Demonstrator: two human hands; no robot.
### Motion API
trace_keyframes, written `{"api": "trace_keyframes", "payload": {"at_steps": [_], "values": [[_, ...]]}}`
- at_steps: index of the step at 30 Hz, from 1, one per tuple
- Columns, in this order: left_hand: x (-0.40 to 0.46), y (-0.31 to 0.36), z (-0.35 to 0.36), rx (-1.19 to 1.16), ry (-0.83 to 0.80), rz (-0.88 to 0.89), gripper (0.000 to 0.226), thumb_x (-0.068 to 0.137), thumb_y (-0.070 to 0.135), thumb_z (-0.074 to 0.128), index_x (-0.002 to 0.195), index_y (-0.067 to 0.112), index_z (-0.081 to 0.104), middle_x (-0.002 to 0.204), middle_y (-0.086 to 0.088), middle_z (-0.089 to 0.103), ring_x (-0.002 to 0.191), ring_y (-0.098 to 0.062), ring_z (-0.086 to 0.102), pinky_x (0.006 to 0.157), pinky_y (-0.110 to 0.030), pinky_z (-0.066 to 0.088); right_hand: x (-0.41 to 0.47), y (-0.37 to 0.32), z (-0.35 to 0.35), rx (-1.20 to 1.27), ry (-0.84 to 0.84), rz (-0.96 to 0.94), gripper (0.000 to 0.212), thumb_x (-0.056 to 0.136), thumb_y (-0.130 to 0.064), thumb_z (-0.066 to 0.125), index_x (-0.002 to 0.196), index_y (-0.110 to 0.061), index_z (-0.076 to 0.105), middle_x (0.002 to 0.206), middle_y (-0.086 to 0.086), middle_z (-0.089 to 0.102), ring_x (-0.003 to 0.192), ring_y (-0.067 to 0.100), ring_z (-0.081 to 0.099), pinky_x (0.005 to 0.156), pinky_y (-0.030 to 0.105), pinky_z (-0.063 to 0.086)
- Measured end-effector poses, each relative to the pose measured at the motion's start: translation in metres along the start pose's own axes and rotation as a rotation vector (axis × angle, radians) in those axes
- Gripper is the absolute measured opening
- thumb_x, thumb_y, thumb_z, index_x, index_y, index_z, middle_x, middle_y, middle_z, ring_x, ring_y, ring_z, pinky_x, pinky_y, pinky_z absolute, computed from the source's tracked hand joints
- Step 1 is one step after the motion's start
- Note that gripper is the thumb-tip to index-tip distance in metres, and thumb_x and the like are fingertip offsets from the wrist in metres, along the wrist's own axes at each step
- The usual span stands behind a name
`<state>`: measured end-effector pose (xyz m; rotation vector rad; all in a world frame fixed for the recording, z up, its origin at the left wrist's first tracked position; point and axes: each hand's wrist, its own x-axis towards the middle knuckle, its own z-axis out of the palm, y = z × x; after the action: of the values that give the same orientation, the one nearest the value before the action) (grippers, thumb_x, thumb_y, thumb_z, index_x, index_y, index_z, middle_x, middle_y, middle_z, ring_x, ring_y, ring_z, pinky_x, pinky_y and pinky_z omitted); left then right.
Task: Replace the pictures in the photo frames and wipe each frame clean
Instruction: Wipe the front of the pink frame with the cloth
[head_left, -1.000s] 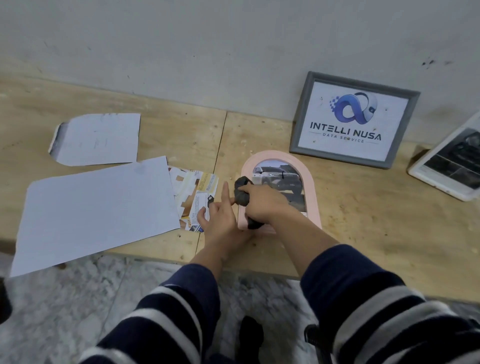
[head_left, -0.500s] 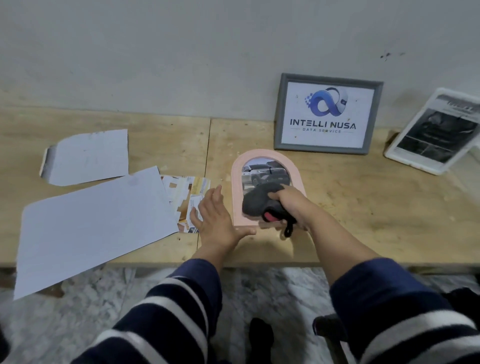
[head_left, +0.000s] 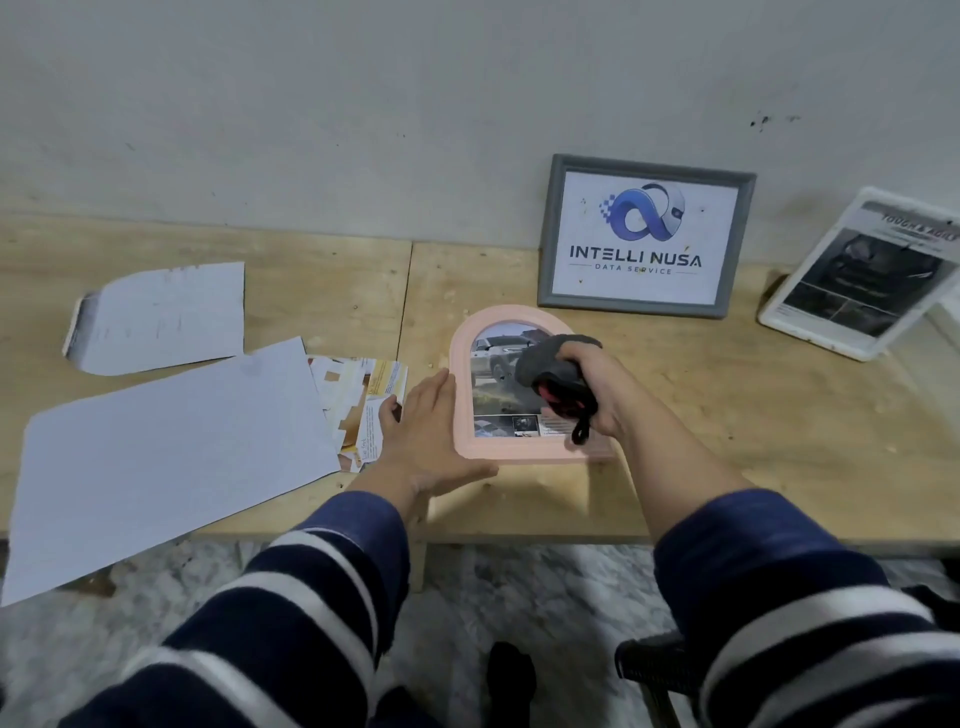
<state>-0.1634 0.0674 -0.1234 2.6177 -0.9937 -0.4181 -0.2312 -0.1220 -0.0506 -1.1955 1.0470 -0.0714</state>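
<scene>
A pink arched photo frame (head_left: 462, 364) lies flat on the wooden table (head_left: 727, 441), with a picture of a white car inside. My right hand (head_left: 597, 389) grips a bunched dark grey cloth (head_left: 545, 358) with a red patch and presses it on the frame's glass. My left hand (head_left: 431, 431) lies flat with straight fingers against the frame's left edge, thumb along its bottom corner. A grey rectangular frame (head_left: 644, 234) with a blue logo leans on the wall behind. A white frame (head_left: 857, 280) with a dark picture leans at the far right.
A large white sheet (head_left: 156, 457) overhangs the table's front edge at left. A smaller cut white sheet (head_left: 161, 317) lies behind it. Cut printed pictures (head_left: 363, 395) lie beside my left hand. The marble floor shows below.
My right hand has moved the cloth from the frame's lower left up and right across the glass. My left hand has flattened against the frame's left edge.
</scene>
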Motion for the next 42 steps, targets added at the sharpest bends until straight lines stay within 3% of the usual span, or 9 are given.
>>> {"api": "trace_keyframes", "payload": {"at_steps": [2, 4, 8, 12, 19, 22, 26, 36, 42], "values": [[0.002, -0.002, 0.0, 0.025, -0.031, 0.021, 0.124, 0.058, 0.079, 0.058, 0.154, 0.02, 0.004, 0.16, 0.003, 0.006, 0.147, -0.015, 0.004, 0.115, -0.051, 0.003, 0.007, -0.009, 0.008, -0.157, 0.022, -0.083, 0.033, 0.082, -0.008, 0.056, 0.115, -0.011, 0.057, 0.098, 0.015, 0.067, 0.082, 0.031, 0.069, 0.07, 0.041, 0.059], [0.001, -0.005, 0.0, 0.057, -0.052, 0.041, 0.12, 0.06, 0.077, 0.053, 0.154, 0.02, 0.004, 0.16, 0.004, 0.006, 0.146, -0.016, 0.005, 0.115, -0.05, 0.003, 0.013, -0.014, 0.018, -0.356, 0.06, -0.207, 0.033, 0.079, -0.002, 0.054, 0.11, -0.013, 0.06, 0.098, 0.009, 0.067, 0.093, 0.028, 0.065, 0.078, 0.035, 0.055], [0.004, -0.007, -0.003, 0.127, -0.07, 0.048, 0.113, 0.061, 0.075, 0.046, 0.153, 0.02, 0.011, 0.159, 0.005, 0.013, 0.145, -0.016, 0.008, 0.114, -0.049, 0.002, 0.029, -0.024, 0.035, -0.619, 0.07, -0.422, 0.036, 0.082, 0.0, 0.05, 0.111, -0.021, 0.056, 0.099, 0.001, 0.057, 0.093, 0.022, 0.055, 0.082, 0.032, 0.048], [0.007, -0.01, -0.003, 0.161, -0.033, 0.059, 0.105, 0.064, 0.075, 0.047, 0.152, 0.024, 0.02, 0.157, 0.008, 0.02, 0.142, -0.013, 0.014, 0.113, -0.045, 0.005, 0.048, -0.032, 0.047, -0.822, 0.117, -0.605, 0.036, 0.083, -0.002, 0.051, 0.115, -0.018, 0.056, 0.107, 0.007, 0.063, 0.094, 0.026, 0.057, 0.069, 0.026, 0.038], [0.009, -0.009, -0.002, 0.159, 0.004, 0.039, 0.101, 0.069, 0.071, 0.062, 0.151, 0.027, 0.024, 0.156, 0.012, 0.023, 0.141, -0.009, 0.018, 0.114, -0.039, 0.004, 0.083, 0.004, 0.067, -1.248, 0.049, -0.506, 0.043, 0.089, -0.008, 0.05, 0.131, -0.009, 0.044, 0.118, 0.016, 0.061, 0.107, 0.036, 0.057, 0.076, 0.035, 0.045], [0.01, -0.009, -0.003, 0.17, -0.001, 0.037, 0.101, 0.069, 0.07, 0.063, 0.151, 0.028, 0.023, 0.157, 0.011, 0.022, 0.142, -0.01, 0.018, 0.114, -0.037, 0.005, 0.087, 0.005, 0.062, -1.345, 0.02, -0.524, 0.053, 0.087, -0.013, 0.052, 0.138, -0.015, 0.038, 0.116, 0.014, 0.062, 0.107, 0.036, 0.057, 0.074, 0.034, 0.043], [0.009, -0.008, -0.003, 0.18, -0.014, 0.033, 0.101, 0.07, 0.068, 0.064, 0.152, 0.028, 0.02, 0.158, 0.011, 0.019, 0.142, -0.01, 0.017, 0.113, -0.036, 0.007, 0.088, -0.001, 0.05, -1.404, -0.07, -0.558, 0.049, 0.082, -0.012, 0.056, 0.128, -0.025, 0.046, 0.117, 0.009, 0.063, 0.108, 0.033, 0.055, 0.077, 0.033, 0.042], [0.012, -0.004, -0.005, 0.262, -0.047, 0.023, 0.102, 0.068, 0.071, 0.065, 0.15, 0.026, 0.024, 0.156, 0.008, 0.024, 0.141, -0.014, 0.021, 0.113, -0.043, 0.01, 0.066, 0.018, 0.049, -1.54, -0.135, -0.733, 0.042, 0.08, -0.006, 0.054, 0.118, -0.023, 0.051, 0.107, 0.006, 0.065, 0.1, 0.029, 0.056, 0.07, 0.032, 0.038], [0.013, -0.001, -0.008, 0.319, -0.049, 0.05, 0.1, 0.066, 0.073, 0.063, 0.146, 0.023, 0.03, 0.153, 0.006, 0.03, 0.138, -0.017, 0.027, 0.11, -0.046, 0.015, 0.049, 0.035, 0.042, -1.526, -0.159, -0.705, 0.041, 0.076, -0.003, 0.055, 0.11, -0.025, 0.052, 0.108, 0.007, 0.057, 0.104, 0.03, 0.051, 0.089, 0.039, 0.043]]}}
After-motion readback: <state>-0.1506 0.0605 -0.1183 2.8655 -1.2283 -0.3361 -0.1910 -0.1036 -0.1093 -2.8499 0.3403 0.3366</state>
